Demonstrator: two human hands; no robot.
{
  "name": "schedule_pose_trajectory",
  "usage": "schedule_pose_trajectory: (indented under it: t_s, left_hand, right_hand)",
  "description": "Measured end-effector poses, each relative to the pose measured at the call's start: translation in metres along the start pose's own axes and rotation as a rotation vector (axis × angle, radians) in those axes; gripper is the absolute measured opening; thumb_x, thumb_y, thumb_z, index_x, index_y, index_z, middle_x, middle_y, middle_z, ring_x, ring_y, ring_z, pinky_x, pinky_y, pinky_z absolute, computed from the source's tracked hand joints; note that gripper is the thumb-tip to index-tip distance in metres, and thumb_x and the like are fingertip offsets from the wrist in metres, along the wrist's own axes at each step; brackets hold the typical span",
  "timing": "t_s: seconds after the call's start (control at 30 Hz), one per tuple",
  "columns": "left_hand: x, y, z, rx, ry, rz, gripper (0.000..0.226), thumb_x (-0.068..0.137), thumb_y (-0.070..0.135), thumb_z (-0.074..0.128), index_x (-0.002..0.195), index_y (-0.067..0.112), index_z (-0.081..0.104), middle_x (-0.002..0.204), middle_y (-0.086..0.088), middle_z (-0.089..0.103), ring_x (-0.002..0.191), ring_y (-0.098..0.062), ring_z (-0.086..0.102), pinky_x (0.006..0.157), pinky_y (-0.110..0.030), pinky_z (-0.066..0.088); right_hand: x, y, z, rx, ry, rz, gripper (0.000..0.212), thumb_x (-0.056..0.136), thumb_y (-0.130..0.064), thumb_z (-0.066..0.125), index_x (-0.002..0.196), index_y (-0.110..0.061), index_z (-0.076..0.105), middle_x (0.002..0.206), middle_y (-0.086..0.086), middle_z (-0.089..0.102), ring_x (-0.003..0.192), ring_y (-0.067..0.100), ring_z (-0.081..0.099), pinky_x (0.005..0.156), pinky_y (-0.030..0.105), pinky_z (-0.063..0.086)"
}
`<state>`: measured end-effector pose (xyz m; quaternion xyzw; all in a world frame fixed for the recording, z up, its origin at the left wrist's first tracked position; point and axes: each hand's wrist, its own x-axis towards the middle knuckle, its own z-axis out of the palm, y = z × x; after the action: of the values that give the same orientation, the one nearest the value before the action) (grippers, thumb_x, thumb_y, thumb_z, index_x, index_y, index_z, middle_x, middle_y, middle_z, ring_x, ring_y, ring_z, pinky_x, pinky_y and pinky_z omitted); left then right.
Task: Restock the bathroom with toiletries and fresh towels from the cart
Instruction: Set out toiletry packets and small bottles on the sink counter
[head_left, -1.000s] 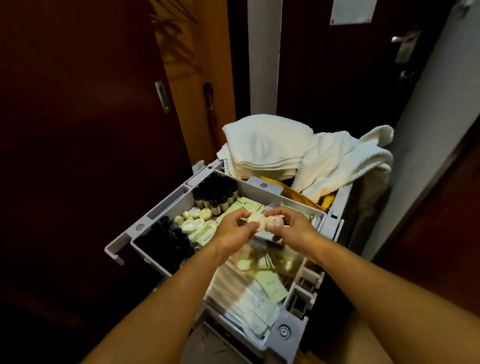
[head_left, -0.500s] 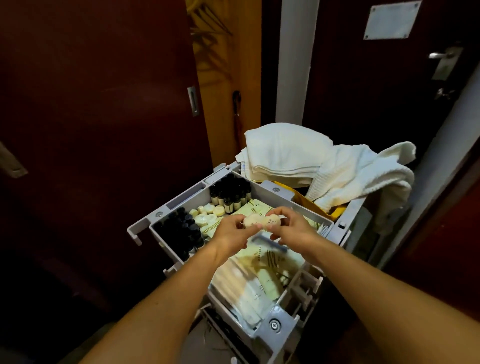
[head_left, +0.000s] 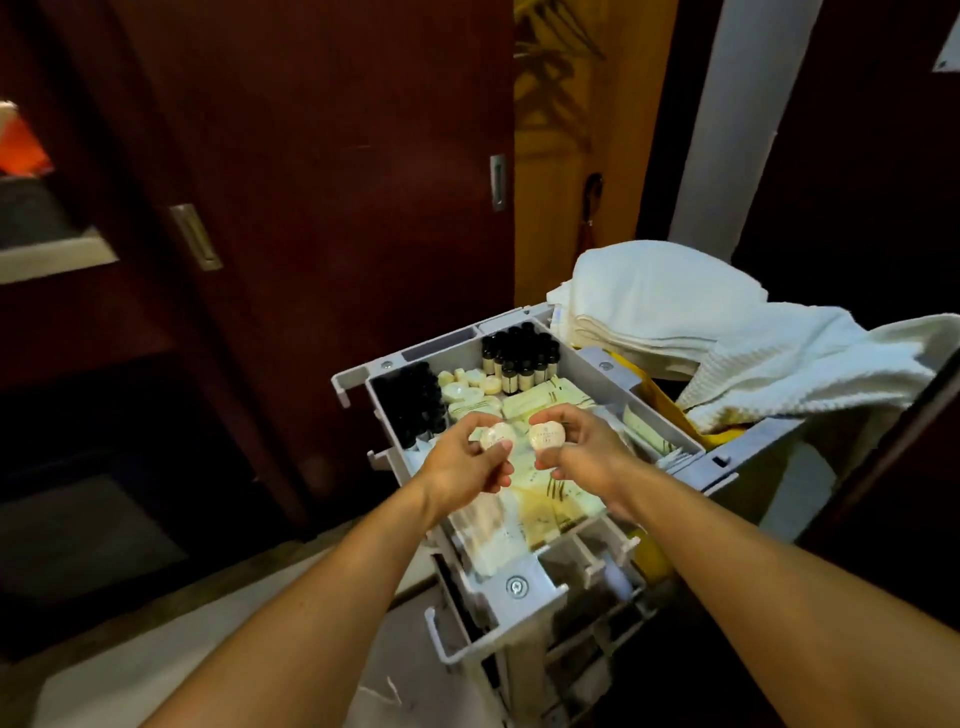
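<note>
Over the cart tray, the left hand and right hand are now drawing apart, each pinching one wrapped soap, ready for restocking the bathroom.

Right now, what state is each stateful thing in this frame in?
Left hand: holds a round soap.
Right hand: holds a second round soap.
Cart tray: stocked with dark bottles and sachets.
Folded towels: stacked on the cart.
Loose towel: draped, unfolded.

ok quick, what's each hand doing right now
left hand: holds a round soap
right hand: holds another round soap
</note>
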<state>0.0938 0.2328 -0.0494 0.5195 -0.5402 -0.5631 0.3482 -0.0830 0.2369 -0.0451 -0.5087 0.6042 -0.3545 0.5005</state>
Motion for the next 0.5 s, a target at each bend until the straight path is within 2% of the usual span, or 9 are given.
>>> schedule_pose_trajectory:
  t_s: [0.1, 0.23, 0.37, 0.5]
  left_hand:
    - [-0.021, -0.002, -0.008, 0.038, 0.043, 0.004, 0.019, 0.101, 0.014, 0.055, 0.120, 0.014, 0.056, 0.076, -0.009, 0.062, 0.062, -0.017, 0.062, 0.063, -0.029, 0.052]
    - [-0.050, -0.009, -0.018, 0.022, 0.156, -0.028, 0.016, 0.102, 0.011, 0.052, 0.114, 0.019, 0.058, 0.079, -0.010, 0.061, 0.060, -0.018, 0.062, 0.055, -0.024, 0.050]
    - [-0.075, -0.016, -0.029, -0.004, 0.282, -0.009, 0.013, 0.101, 0.005, 0.051, 0.110, 0.010, 0.060, 0.090, -0.013, 0.061, 0.067, -0.021, 0.064, 0.073, -0.038, 0.059]
    - [-0.113, -0.024, -0.042, -0.013, 0.381, 0.009, 0.018, 0.098, -0.002, 0.054, 0.115, -0.001, 0.060, 0.089, -0.012, 0.061, 0.066, -0.020, 0.065, 0.067, -0.028, 0.060]
  right_hand:
    - [-0.005, -0.005, 0.011, -0.028, -0.065, -0.045, 0.042, 0.081, 0.004, 0.071, 0.102, -0.032, 0.067, 0.103, 0.007, 0.066, 0.084, 0.017, 0.066, 0.062, 0.025, 0.051]
    - [-0.014, -0.011, 0.031, -0.040, -0.179, -0.088, 0.043, 0.081, 0.005, 0.069, 0.098, -0.034, 0.068, 0.101, 0.008, 0.068, 0.081, 0.016, 0.064, 0.061, 0.023, 0.051]
    - [-0.022, -0.013, 0.051, -0.059, -0.263, -0.103, 0.045, 0.080, 0.009, 0.067, 0.097, -0.033, 0.068, 0.101, 0.006, 0.068, 0.086, 0.019, 0.064, 0.062, 0.025, 0.050]
    - [-0.036, -0.015, 0.077, -0.064, -0.363, -0.100, 0.044, 0.078, 0.013, 0.066, 0.099, -0.026, 0.068, 0.099, 0.007, 0.067, 0.083, 0.018, 0.062, 0.062, 0.026, 0.050]
